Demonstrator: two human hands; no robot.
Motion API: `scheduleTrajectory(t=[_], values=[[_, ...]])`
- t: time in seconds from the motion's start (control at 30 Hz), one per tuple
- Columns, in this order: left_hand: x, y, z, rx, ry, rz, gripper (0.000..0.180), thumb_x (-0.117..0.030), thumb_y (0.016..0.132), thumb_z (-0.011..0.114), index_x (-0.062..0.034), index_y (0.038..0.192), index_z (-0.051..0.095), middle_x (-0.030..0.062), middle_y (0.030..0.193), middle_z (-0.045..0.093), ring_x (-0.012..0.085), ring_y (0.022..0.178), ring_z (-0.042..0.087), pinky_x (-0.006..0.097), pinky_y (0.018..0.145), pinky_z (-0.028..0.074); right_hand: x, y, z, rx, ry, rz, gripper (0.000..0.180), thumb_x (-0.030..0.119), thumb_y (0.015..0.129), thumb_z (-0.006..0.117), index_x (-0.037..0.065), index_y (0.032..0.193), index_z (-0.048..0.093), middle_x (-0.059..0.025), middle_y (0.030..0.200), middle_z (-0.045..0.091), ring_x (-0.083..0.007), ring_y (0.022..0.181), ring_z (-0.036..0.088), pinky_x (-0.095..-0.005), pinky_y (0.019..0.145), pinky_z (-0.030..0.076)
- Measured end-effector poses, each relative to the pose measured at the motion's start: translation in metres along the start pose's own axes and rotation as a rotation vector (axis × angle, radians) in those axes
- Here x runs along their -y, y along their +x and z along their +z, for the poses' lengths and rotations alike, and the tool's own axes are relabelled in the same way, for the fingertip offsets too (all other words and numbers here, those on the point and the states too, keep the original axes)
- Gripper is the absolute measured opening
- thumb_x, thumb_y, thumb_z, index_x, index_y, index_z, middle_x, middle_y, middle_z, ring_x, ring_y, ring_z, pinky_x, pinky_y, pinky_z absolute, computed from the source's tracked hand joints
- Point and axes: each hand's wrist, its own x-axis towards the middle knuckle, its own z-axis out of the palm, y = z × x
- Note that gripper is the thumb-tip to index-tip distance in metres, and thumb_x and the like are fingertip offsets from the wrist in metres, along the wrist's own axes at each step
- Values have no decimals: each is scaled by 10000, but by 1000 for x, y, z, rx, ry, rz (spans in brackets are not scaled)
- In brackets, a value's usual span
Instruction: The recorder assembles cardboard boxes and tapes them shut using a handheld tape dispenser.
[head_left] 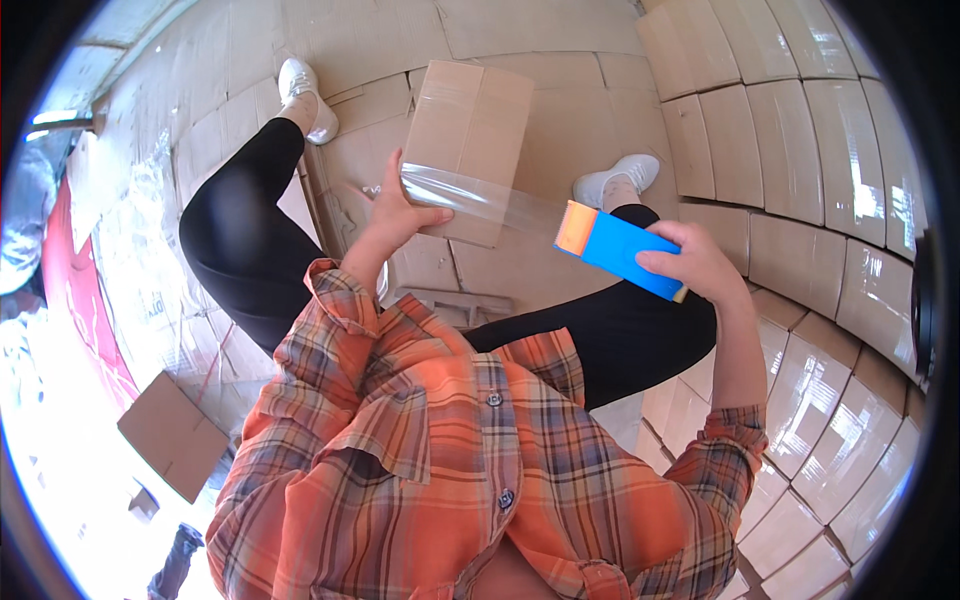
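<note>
Firmly, a blue tape dispenser (620,255) is clenched in the right hand (695,262), while the left hand (400,215) is pressed flat on the near end of a small cardboard box (468,145). Clear tape (480,198) is stretched between them. Only the first strip is being laid; the box, lying on the cardboard-covered floor (570,130), appears mostly unsealed.

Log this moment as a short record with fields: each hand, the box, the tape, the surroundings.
left hand: pressing the clear tape onto the box
right hand: gripping the blue tape dispenser
tape: stretched from dispenser to box
box: closed cardboard, between the person's feet
surroundings: taped cartons stacked on the right, flat cardboard at lower left
</note>
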Motion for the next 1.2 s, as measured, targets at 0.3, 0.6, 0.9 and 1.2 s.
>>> scheduleTrajectory(t=[0.3,0.6,0.9,1.2], values=[[-34,-11,6,58,-103,-113,1176,-47,605,858,-77,1493,86,190,1322,464,287,1127,550,371,828,553,-42,67,35,21,-131,58,472,401,748,717,-36,917,658,-122,801,647,-179,735,615,-321,673,488],[-25,-8,4,47,-82,-81,1155,-52,612,857,-56,1483,99,189,1319,458,282,1134,537,369,840,546,-43,122,63,42,-161,12,573,492,704,703,-51,883,670,-199,808,661,-274,743,644,-364,667,493],[-20,-6,1,58,-66,-24,1152,-69,607,859,-31,1478,105,203,1318,450,286,1178,506,369,897,515,-5,151,54,95,-210,62,547,457,685,711,-70,826,683,-233,796,667,-297,739,657,-381,647,498],[-5,1,0,101,-116,-90,1147,-114,586,884,3,1471,164,182,1328,471,275,1207,494,362,968,459,-5,190,159,-200,-664,233,371,334,836,566,45,1018,710,-179,1051,689,-340,1010,659,-481,810,518]])
